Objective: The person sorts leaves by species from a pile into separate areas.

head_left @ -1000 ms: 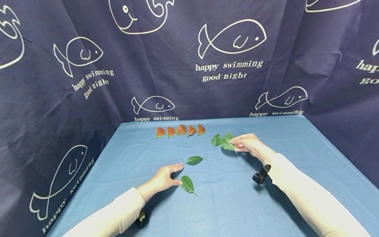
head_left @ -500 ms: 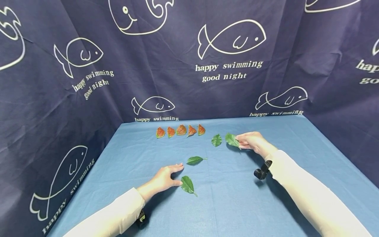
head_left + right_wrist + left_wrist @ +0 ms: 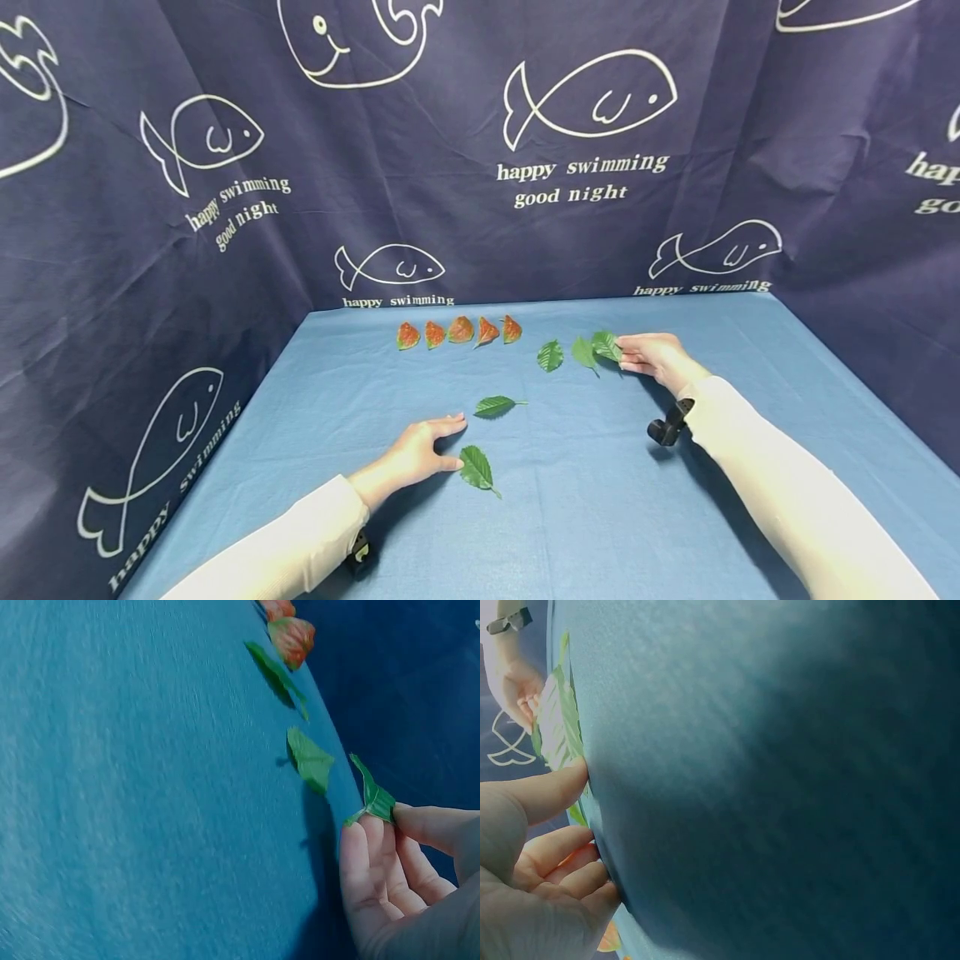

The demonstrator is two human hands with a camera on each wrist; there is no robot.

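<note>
My right hand [image 3: 654, 357] pinches a green leaf [image 3: 605, 344] between thumb and fingertips at the back right of the cloth. In the right wrist view that leaf [image 3: 377, 801] is folded up between the fingers. Just left of it lie a paler green leaf [image 3: 583, 351] and a darker one [image 3: 550, 356]. My left hand [image 3: 415, 450] rests on the cloth with thumb and fingers spread. Its thumb tip is right at the edge of a green leaf [image 3: 476, 468]. Beyond the fingertips lies another green leaf [image 3: 493, 407], its stem pointing right.
Several orange-red leaf-like pieces [image 3: 461, 329] form a row at the back of the blue tablecloth [image 3: 600, 517]. A dark curtain [image 3: 465, 208] with fish drawings encloses the back and sides. Each wrist wears a small black camera [image 3: 663, 432].
My right hand has carried its leaf to the right, baring the paler leaf that it overlapped. The left hand stays in place.
</note>
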